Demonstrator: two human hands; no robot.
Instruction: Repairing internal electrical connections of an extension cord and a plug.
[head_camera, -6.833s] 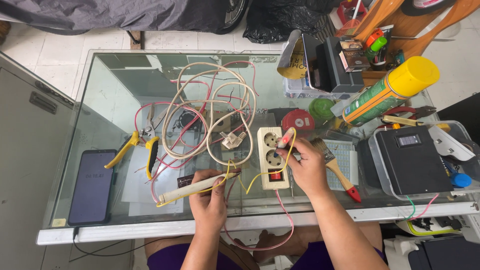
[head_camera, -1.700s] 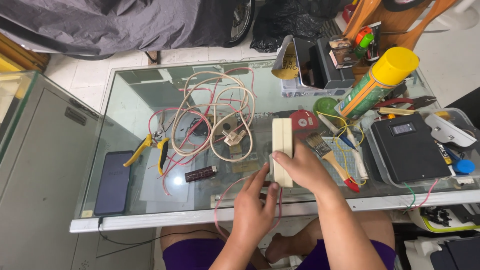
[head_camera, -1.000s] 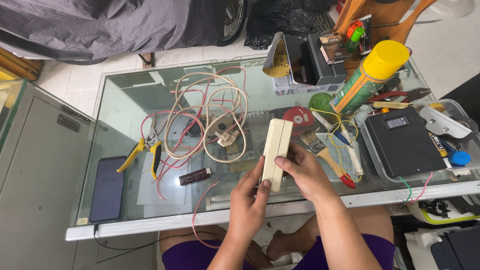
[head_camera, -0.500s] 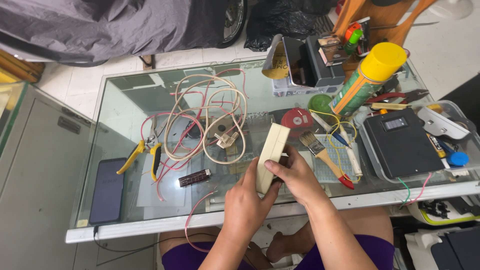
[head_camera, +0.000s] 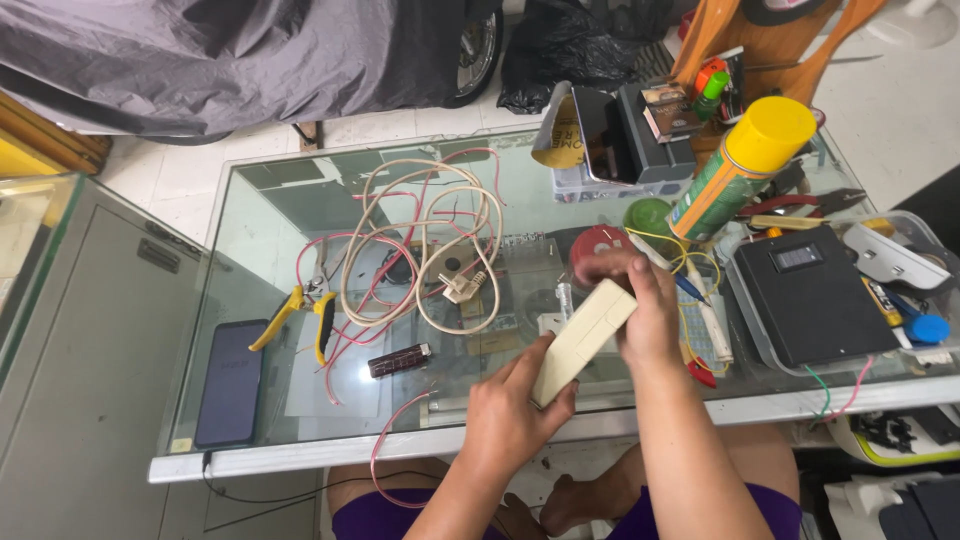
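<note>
Both my hands hold a cream power strip (head_camera: 583, 336) tilted above the glass table (head_camera: 300, 215), its plain back facing up. My left hand (head_camera: 515, 405) grips its near end from below. My right hand (head_camera: 637, 308) wraps over its far end. A thin red wire (head_camera: 392, 435) trails from under the strip toward the table's front edge. A coil of cream and red cable with a plug (head_camera: 425, 250) lies just beyond my hands.
Yellow-handled pliers (head_camera: 297, 315) and a dark phone (head_camera: 231, 382) lie at the left. A small dark component (head_camera: 399, 360) sits near the wire. A yellow-capped spray can (head_camera: 742, 170), a red tape roll (head_camera: 598, 243), a black scale (head_camera: 812, 296) and assorted tools crowd the right side.
The power strip was lifted off the table and turned over, sockets now hidden. Both hands have tilted it further and drawn it nearer. The screwdriver-like tool left my hands.
</note>
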